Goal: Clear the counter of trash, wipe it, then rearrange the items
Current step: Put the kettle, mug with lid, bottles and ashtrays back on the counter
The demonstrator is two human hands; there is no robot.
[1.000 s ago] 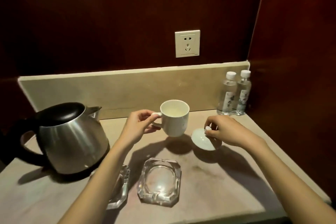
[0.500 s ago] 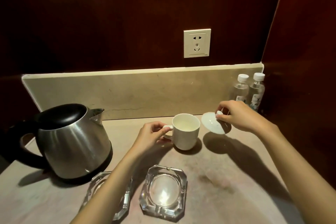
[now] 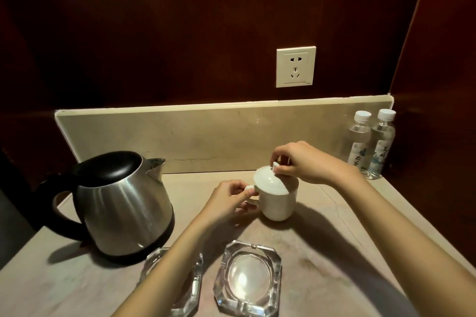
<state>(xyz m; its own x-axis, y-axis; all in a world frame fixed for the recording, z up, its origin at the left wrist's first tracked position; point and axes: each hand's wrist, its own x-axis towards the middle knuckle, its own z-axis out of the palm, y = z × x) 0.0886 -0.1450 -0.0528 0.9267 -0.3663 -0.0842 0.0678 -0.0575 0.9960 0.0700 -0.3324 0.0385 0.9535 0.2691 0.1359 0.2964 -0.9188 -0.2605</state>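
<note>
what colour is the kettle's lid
Black, atop the steel kettle; lid shows in the head view.

The mug (image 3: 278, 201) and its lid (image 3: 269, 184) were plain white. At the left, the kettle (image 3: 123, 210) had a brushed silver body with a black lid, handle and base. The table (image 3: 334, 226) was beige stone with faint veins and a darker stain near the middle, and the backsplash (image 3: 206, 134) behind it matched in cream. Two near ashtrays (image 3: 248, 278) were clear glass. The far-right water bottles (image 3: 371, 141) were clear with white caps and white-and-blue labels. The wall (image 3: 180, 20) was dark red-brown wood, and the socket (image 3: 295, 66) cream.
</note>
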